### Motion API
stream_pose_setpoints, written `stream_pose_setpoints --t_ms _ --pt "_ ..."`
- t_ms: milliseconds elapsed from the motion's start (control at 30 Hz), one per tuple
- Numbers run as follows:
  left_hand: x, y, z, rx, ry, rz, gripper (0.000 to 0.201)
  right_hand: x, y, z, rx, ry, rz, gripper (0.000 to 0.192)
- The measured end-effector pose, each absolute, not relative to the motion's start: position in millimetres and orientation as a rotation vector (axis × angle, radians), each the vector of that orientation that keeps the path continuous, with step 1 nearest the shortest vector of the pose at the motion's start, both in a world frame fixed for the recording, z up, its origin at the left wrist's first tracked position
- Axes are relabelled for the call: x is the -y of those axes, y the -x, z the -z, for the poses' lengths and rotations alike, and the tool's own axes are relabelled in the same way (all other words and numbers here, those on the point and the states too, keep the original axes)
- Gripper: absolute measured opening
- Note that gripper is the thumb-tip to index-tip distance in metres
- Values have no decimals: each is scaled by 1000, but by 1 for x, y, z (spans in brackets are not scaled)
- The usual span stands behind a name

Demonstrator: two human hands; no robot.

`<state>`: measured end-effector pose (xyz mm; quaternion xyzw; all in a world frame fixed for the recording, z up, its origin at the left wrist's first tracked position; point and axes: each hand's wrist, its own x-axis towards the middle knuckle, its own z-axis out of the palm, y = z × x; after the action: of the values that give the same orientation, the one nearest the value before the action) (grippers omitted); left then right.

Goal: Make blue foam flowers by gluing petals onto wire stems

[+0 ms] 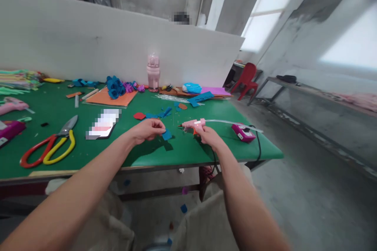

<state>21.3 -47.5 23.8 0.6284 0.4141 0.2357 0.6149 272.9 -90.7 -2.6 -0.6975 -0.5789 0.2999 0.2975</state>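
Glue gun aimed at a blue foam piece

The left hand [146, 130] pinched a blue foam piece [166, 135] just above the green counter [188, 151], edge outward, while the right hand [207, 134] gripped the pink glue gun [194, 125], its nozzle pointing toward it.

Bright window [266, 15] glare at right, edges warped — forearms blurred

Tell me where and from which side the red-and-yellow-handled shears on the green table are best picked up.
Probably by the looped handles of the shears, coming from the near table edge on the person's left. The loops point toward that edge and lie flat and clear, while the metal blades point away, toward the middle of the green table.
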Motion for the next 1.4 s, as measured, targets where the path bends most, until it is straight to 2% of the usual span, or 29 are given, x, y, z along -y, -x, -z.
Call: stream_pose_setpoints --t_ms 300,367,467,567,667,1000,1233,1400 --pt "100 -14 -46 -880 -1409 -619 32 96 -259 -11 1571 2000 -503 42" --pt "109 -11 -51 -931 -1519 -614 32 106 -250 -14 1551 1892 -489 43" --pt "115 -10 -55 -1046 -1711 -600 30 123 -227 -14 1544 1446 -821 42" --pt "114 -11 -55 -1111 -1850 -601 26 133 -206 -13 1461 1211 -1213 40" --pt "109 -12 -52 -1126 -1948 -630 24 133 -192 -11 1443 1159 -1314 31" --pt "101 -16 -43 -1110 -2045 -619 23 128 -177 2 1403 1287 -1181 7" --pt "112 -24 -48 -1035 -1776 -894 36 124 -195 -10 1114 1232 -975 12" --pt "122 -37 -37 -905 -1655 -957 29 119 -198 -24 998 1168 -898 14"
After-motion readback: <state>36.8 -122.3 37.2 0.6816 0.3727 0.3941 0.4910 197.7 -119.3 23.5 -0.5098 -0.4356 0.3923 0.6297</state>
